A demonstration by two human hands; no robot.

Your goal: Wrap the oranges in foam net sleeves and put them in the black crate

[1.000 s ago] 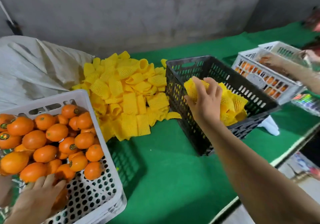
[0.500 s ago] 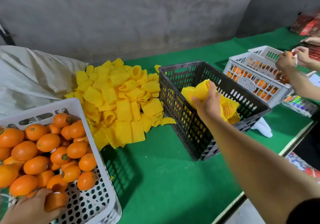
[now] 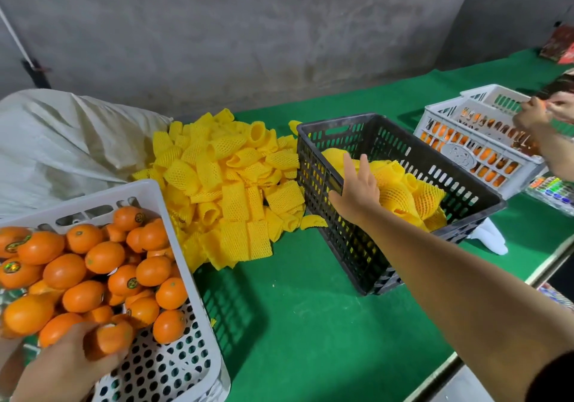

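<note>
A white perforated crate (image 3: 174, 367) at the lower left is heaped with bare oranges (image 3: 84, 262). My left hand (image 3: 66, 367) grips one orange (image 3: 108, 338) at the near end of that heap. A loose pile of yellow foam net sleeves (image 3: 223, 184) lies on the green table (image 3: 295, 324) between the two crates. The black crate (image 3: 348, 246) stands at centre right and holds several sleeve-wrapped oranges (image 3: 407, 190). My right hand (image 3: 357, 190) hovers over the black crate's near-left rim with fingers spread, holding nothing.
A grey-white sack (image 3: 62, 144) lies behind the white crate. Further right stands a second white crate (image 3: 466, 153) with oranges, where another person's hands (image 3: 540, 116) are busy. A sheet of coloured stickers (image 3: 553, 189) and a white cloth (image 3: 494, 240) lie near the table's right edge.
My right hand has let go of the wrapped orange in the black crate and opened above it. My left hand has closed round an orange in the white crate.
</note>
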